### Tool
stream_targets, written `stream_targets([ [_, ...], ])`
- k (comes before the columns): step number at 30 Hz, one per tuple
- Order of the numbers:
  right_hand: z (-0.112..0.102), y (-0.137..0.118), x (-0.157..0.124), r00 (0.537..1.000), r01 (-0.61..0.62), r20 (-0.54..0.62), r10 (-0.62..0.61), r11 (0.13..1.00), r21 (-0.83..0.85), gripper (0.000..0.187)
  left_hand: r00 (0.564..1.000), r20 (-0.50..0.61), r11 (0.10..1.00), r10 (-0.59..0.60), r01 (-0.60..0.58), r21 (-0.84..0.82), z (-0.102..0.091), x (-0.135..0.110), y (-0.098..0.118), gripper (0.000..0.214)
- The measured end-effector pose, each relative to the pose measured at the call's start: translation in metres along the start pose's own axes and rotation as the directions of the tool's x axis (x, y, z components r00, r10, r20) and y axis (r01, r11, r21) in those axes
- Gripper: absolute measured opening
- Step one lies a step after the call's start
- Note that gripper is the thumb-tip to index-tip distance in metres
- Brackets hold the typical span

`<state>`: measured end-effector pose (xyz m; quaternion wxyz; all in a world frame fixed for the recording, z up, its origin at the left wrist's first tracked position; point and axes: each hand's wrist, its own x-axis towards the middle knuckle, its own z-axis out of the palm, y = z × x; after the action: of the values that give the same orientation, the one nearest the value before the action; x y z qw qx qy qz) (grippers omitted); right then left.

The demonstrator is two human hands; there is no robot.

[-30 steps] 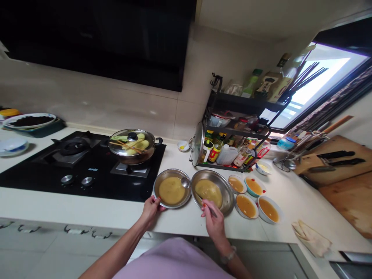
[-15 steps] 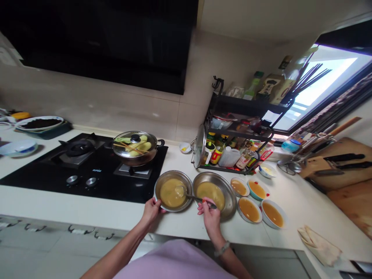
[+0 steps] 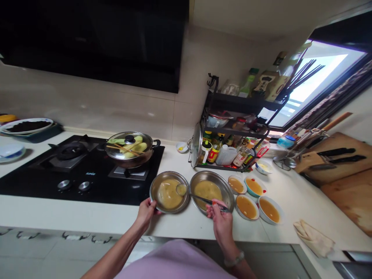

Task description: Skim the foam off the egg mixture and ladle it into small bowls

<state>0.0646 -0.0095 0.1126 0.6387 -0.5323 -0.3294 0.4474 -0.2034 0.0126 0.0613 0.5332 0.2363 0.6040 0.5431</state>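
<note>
Two steel plates of yellow-brown liquid sit side by side on the white counter. My left hand (image 3: pixel 146 210) grips the near rim of the left plate (image 3: pixel 169 191). My right hand (image 3: pixel 221 219) is closed on the handle of a metal ladle (image 3: pixel 192 193), whose bowl hangs over the right edge of the left plate with some liquid in it. The ladle's handle crosses the right plate (image 3: pixel 211 189). Several small bowls (image 3: pixel 254 198) of the same liquid stand to the right of the plates.
A black gas hob (image 3: pixel 72 170) carries a glass-lidded pot (image 3: pixel 129 149) with chopsticks across it. A black rack (image 3: pixel 236 131) of bottles stands behind the plates. Knives and wooden boards (image 3: pixel 343 166) lie far right, a folded cloth (image 3: pixel 314 237) near the edge, and dishes (image 3: pixel 26 127) far left.
The ladle dipped into the left plate and now sits lifted at its right edge with liquid. My right hand shifted slightly right and nearer. My left hand stayed on the rim.
</note>
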Motion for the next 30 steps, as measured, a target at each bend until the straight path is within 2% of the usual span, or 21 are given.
stream_targets([
  [5, -0.024, -0.012, 0.002, 0.998, -0.005, -0.059, 0.005, 1.0, -0.003, 0.041, 1.0, 0.006, 1.0, 0.0, 0.0, 0.0, -0.003, -0.001, 0.006, 0.02],
  [11, -0.058, -0.026, 0.014, 0.972, 0.061, -0.226, -0.06, 0.998, -0.001, 0.044, 1.0, -0.006, 1.0, 0.005, -0.005, -0.001, -0.01, -0.004, 0.015, 0.019],
  [15, -0.078, -0.025, 0.02, 0.947, 0.142, -0.262, -0.186, 0.974, -0.179, 0.044, 1.0, 0.012, 1.0, 0.014, -0.015, 0.017, -0.01, -0.006, 0.022, 0.019],
  [17, -0.085, -0.022, 0.021, 0.937, 0.216, -0.194, -0.292, 0.916, -0.337, 0.041, 1.0, 0.006, 1.0, 0.013, -0.013, 0.018, -0.008, -0.006, 0.025, 0.018],
  [19, -0.09, -0.021, 0.02, 0.915, 0.339, -0.033, -0.401, 0.812, -0.476, 0.035, 1.0, 0.003, 1.0, 0.008, -0.008, 0.017, -0.005, -0.007, 0.027, 0.017],
  [22, -0.089, -0.023, 0.016, 0.819, 0.555, 0.239, -0.521, 0.616, -0.559, 0.023, 1.0, 0.028, 1.0, 0.007, -0.007, 0.025, -0.001, -0.009, 0.028, 0.017],
  [24, -0.083, -0.027, 0.012, 0.756, 0.636, 0.301, -0.581, 0.544, -0.548, 0.019, 0.999, 0.045, 0.999, 0.017, -0.019, 0.033, 0.001, -0.009, 0.028, 0.017],
  [26, -0.072, -0.03, 0.007, 0.739, 0.655, 0.281, -0.613, 0.553, -0.515, 0.019, 0.998, 0.052, 0.998, 0.033, -0.036, 0.049, 0.004, -0.009, 0.026, 0.018],
  [28, -0.059, -0.03, 0.001, 0.761, 0.639, 0.259, -0.595, 0.622, -0.453, 0.02, 0.997, 0.058, 0.996, 0.046, -0.05, 0.068, 0.005, -0.009, 0.025, 0.018],
  [30, -0.044, -0.028, -0.004, 0.79, 0.613, 0.284, -0.543, 0.699, -0.369, 0.02, 0.996, 0.068, 0.995, 0.058, -0.063, 0.082, 0.007, -0.009, 0.023, 0.017],
])
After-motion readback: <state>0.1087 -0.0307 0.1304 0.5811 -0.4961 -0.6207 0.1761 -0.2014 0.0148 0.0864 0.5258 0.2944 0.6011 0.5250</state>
